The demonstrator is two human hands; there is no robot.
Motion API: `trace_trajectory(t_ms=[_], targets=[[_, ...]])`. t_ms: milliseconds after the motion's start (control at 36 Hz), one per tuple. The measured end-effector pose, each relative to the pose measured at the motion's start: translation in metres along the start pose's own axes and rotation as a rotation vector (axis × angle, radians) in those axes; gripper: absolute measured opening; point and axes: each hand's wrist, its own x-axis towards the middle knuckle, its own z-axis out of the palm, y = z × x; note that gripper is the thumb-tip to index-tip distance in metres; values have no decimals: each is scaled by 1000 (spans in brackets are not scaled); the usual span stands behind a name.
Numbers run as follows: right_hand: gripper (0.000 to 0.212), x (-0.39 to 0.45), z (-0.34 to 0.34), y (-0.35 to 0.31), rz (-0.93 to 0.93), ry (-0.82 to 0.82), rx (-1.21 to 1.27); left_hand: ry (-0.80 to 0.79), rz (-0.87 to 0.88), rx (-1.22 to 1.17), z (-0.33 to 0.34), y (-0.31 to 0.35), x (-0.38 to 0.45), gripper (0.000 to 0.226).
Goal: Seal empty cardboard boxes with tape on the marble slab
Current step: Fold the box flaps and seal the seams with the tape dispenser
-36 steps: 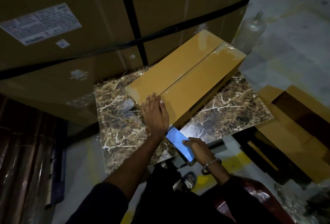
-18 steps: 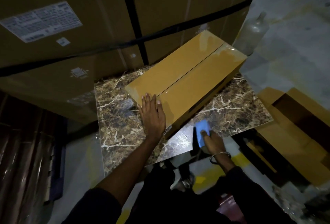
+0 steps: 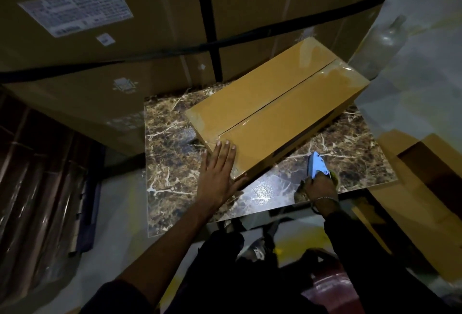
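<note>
Cardboard box (image 3: 275, 116) sits mid-frame on marble slab (image 3: 175, 183), left hand (image 3: 218, 166) flat, fingers straight, likely pressing tape down at its near end, right hand (image 3: 318, 186) gripping blue tape dispenser (image 3: 316, 166) parked lower right.
</note>
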Motion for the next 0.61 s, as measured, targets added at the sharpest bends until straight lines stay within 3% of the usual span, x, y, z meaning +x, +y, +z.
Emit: trace_trajectory(t_ms=[83,167,278,417,528,611], targets=[[40,-23,-27,-26,-37,172,-5,1,-20,-33,1,4,-2,100],[34,-45,-52,-60,-241,428,72,11,-107,-55,-6,17,-6,114],[13,-55,-72,-118,-525,579,210,146,-316,-301,-23,48,-2,98],[25,-40,-68,-171,-688,474,238,309,-775,-762,-28,96,34,75],[48,-27,-42,-178,-677,285,77,494,-825,-802,-13,102,45,63],[54,-27,-30,-171,-688,278,-58,579,-866,-915,-8,101,46,59]])
